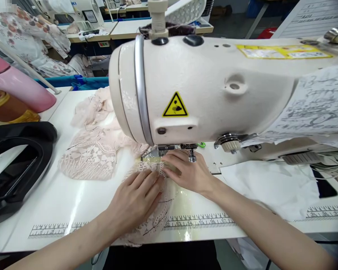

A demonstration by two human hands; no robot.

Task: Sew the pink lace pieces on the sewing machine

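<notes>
The pale pink lace piece (157, 217) lies flat under both of my hands, its far edge at the presser foot (165, 149) of the sewing machine (202, 90). My left hand (135, 202) rests open, palm down, fingers spread on the lace. My right hand (188, 172) is also flat, its fingertips pressing the edge just beside the foot, gripping nothing.

To guide it well, I judge the fingers should stay clear of the needle and the pressure stay light and even.

More lace (92, 150) is heaped beyond my left hand. Further left sits an open black bag (17, 161); I cannot tell what is in it. White cloth (270, 183) lies to the right of my right hand.
</notes>
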